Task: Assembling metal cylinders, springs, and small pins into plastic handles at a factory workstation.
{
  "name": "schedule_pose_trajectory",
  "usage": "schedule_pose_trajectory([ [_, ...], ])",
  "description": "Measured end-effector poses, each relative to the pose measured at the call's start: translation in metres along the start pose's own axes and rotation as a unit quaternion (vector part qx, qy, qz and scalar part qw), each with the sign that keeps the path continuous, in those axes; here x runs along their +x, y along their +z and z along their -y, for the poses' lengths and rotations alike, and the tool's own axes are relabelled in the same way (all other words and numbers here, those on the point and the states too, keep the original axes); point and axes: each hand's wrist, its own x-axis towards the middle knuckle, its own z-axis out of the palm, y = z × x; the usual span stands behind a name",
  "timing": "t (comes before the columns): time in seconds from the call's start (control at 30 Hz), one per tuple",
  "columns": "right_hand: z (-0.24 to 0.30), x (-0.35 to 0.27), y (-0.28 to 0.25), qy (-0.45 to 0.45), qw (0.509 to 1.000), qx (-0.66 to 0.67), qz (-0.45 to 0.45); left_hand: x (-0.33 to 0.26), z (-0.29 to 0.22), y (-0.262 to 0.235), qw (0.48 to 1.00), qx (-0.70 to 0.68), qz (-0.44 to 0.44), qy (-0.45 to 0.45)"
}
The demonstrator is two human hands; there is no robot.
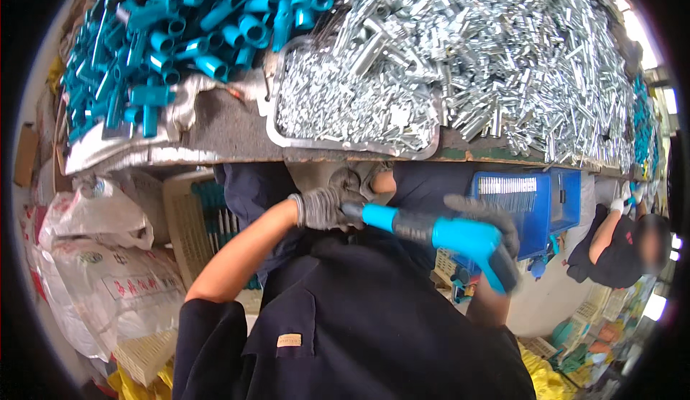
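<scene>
And here's the left hand (320,209), in its grey glove, fingers closed around the black narrow end of a turquoise-and-black tool (431,228)! Over to the right hand (497,217), gloved too, blurred against the tool's thick, angled end; whether those fingers are closed, I can't tell. The tool sits crosswise above the lap, just in front of the dark shirt (359,314).

How does it handle? Stiff, I'd judge, and probably heavier toward the bulky right end, so a second hand under there makes sense. Those glossy turquoise stretches look smooth and could slip; the black middle section (413,226) looks the surer hold. Nothing about it suggests fragile.

Outward now: a blue crate (514,235) beyond the right hand, a pale crate (180,224) off to the left. And up front, the bench (230,130), with turquoise tubular parts (208,37), a metal tray (345,146) of small silvery pieces (338,102), and a great heap of longer metal parts (510,62).
</scene>
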Motion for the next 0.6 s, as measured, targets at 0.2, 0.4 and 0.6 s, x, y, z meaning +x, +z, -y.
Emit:
schedule_pose_trajectory([
  [0.2, -0.060, 0.046, -0.016, 0.032, 0.804, -0.579, -0.133, 0.033, 0.053, -0.037, 0.827, 0.477, -0.209, -0.211],
  [0.4, -0.142, 0.113, -0.014, 0.081, 0.737, -0.652, -0.159, 0.035, 0.103, -0.064, 0.866, 0.373, -0.316, -0.108],
  [0.6, -0.156, 0.131, 0.001, 0.128, 0.681, -0.709, -0.128, 0.034, 0.124, -0.062, 0.840, 0.322, -0.433, -0.047],
])
